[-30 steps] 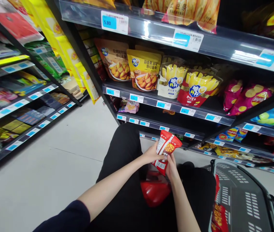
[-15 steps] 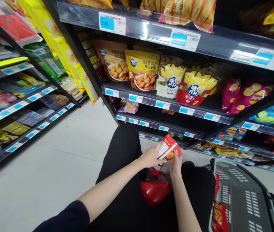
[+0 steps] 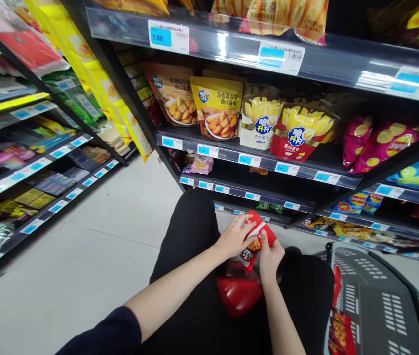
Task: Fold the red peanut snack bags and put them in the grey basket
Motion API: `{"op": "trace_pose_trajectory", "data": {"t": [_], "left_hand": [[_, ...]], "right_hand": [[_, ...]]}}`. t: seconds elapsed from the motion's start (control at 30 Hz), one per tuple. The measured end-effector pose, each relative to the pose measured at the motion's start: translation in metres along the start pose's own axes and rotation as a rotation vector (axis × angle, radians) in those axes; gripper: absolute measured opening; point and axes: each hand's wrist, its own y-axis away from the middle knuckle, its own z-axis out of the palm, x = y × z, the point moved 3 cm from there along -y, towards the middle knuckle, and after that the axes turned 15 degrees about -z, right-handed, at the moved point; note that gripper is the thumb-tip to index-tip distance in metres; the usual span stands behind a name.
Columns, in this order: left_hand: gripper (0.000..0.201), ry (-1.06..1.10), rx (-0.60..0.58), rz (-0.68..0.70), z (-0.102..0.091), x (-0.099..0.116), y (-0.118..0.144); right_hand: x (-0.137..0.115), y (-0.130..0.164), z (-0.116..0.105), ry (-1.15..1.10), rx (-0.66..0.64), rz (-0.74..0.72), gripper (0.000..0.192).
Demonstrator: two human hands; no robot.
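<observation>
Head view: dark shelving (image 3: 209, 144) fills 11 to 3 o'clock; lower side shelves (image 3: 20, 173) stand across the aisle at 9. Basket (image 3: 374, 281) at 4 o'clock, grey, perforated, black handle on its outer side; red packets (image 3: 342, 331) printed with golden pieces lie along its left wall, exact count unclear. Shelf pouches, upright in a row: brown (image 3: 174, 96) at 11 o'clock and yellow pouch (image 3: 217, 109) at 12, both picturing potato pieces on a plate, then white pouch (image 3: 261, 123) and red pouch (image 3: 298, 135) towards 2, both showing fries. Pink chip bags (image 3: 387, 143) near 3 lean together. Glossy red item (image 3: 239, 295) between the knees at 5 o'clock; cannot tell what it holds. Red snack packet (image 3: 250, 255) tilted between 4 and 5, held above that item, golden pieces and white lettering on its face; contents hidden. Left hand (image 3: 234, 239) grasps it, fingers spread across its upper left part; right hand (image 3: 271, 254) grips the opposite edge, thumb pressed on the front.
</observation>
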Motion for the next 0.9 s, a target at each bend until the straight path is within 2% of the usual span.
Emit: {"op": "trace_pose_trajectory", "data": {"t": [0.07, 0.23, 0.43, 0.57, 0.73, 0.9], "left_hand": [[0.029, -0.04, 0.022, 0.007, 0.003, 0.001, 0.001], [0.025, -0.278, 0.044, 0.128, 0.007, 0.007, 0.004], [0.016, -0.452, -0.098, 0.048, 0.006, 0.01, 0.0], [0.018, -0.51, -0.181, 0.076, 0.009, 0.013, 0.003], [0.023, -0.479, -0.219, 0.045, 0.015, 0.011, 0.006], [0.016, -0.31, -0.109, 0.004, 0.012, 0.005, -0.001]], "right_hand": [[-0.008, 0.001, 0.0, 0.069, -0.048, -0.078, 0.039], [-0.021, 0.002, -0.001, 0.192, -0.141, -0.204, 0.039], [-0.017, 0.002, 0.003, 0.193, -0.171, -0.119, 0.041], [-0.013, 0.0, 0.002, 0.284, -0.253, -0.111, 0.041], [-0.009, -0.006, 0.001, 0.393, -0.415, -0.137, 0.038], [-0.002, -0.008, 0.002, 0.264, -0.375, -0.093, 0.039]]}}
